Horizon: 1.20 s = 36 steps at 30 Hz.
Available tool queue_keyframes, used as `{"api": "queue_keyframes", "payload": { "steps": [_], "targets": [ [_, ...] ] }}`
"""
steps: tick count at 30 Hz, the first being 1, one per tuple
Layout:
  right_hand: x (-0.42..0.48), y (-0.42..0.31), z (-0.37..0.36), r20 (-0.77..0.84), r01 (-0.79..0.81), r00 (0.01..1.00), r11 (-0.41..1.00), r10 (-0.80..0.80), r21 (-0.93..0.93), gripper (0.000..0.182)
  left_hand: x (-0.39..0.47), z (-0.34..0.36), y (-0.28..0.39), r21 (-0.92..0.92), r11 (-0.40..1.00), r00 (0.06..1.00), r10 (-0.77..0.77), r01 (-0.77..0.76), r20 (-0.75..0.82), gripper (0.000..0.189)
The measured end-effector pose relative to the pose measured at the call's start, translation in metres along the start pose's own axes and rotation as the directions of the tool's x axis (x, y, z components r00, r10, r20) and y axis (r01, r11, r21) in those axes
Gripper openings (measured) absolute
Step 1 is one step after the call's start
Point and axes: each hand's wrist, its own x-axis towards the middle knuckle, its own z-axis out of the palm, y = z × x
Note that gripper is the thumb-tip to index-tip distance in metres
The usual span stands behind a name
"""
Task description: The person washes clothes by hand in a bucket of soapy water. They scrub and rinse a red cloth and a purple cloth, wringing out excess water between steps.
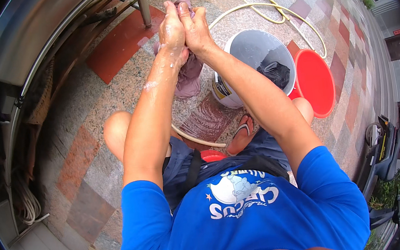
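Observation:
Both palms are pressed together around a wet mauve cloth (188, 80), out in front of my knees. My left hand (171, 34) is flecked with suds, which run along the wrist and forearm. Against it lies my right hand (197, 32), thumb up and fingers bent. A bit of the cloth pokes out beyond the fingertips, and a longer part hangs below the hands towards the paving. The portion between the palms is hidden. Just right of the hands stands a pale plastic bucket (223, 94) with a black item (275, 74) inside, perhaps cloth.
A red plastic basin (315, 84) sits beside the bucket. A yellowish hose (264, 4) loops over the stone paving (94, 207); another hose end (206, 143) lies near my sandalled foot (243, 133). Left are a metal post (143, 5) and a metal rail (54, 45).

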Motion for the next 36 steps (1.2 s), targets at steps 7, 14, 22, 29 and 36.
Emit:
{"api": "queue_keyframes", "payload": {
  "steps": [7, 14, 22, 29, 36],
  "targets": [
    [0.076, 0.046, -0.025, -0.1, -0.142, 0.982, 0.977, 0.16, 0.162, 0.026, -0.013, -0.018, -0.014, 0.106, 0.987, 0.993, -0.117, 0.117, -0.008, 0.095],
    [-0.093, -0.036, 0.023, 0.202, -0.077, 0.976, 0.997, 0.08, -0.021, 0.042, 0.006, -0.091, -0.063, -0.416, 0.831, 0.917, -0.251, 0.369, 0.311, 0.069],
    [0.016, 0.023, -0.025, -0.17, -0.15, 0.983, 0.825, 0.067, -0.545, 0.041, 0.015, -0.048, -0.056, -0.33, 0.914, 0.971, -0.232, 0.237, 0.056, 0.026],
    [-0.07, -0.015, 0.013, 0.014, 0.304, 0.952, 0.942, -0.305, -0.145, 0.025, 0.042, -0.097, -0.065, -0.379, 0.81, 0.884, -0.337, 0.448, 0.324, 0.054],
    [0.003, 0.017, -0.005, -0.067, -0.009, 0.997, 0.837, -0.032, -0.547, 0.034, 0.011, -0.041, -0.053, -0.356, 0.871, 0.928, -0.371, 0.338, -0.026, 0.036]
  ]
}}
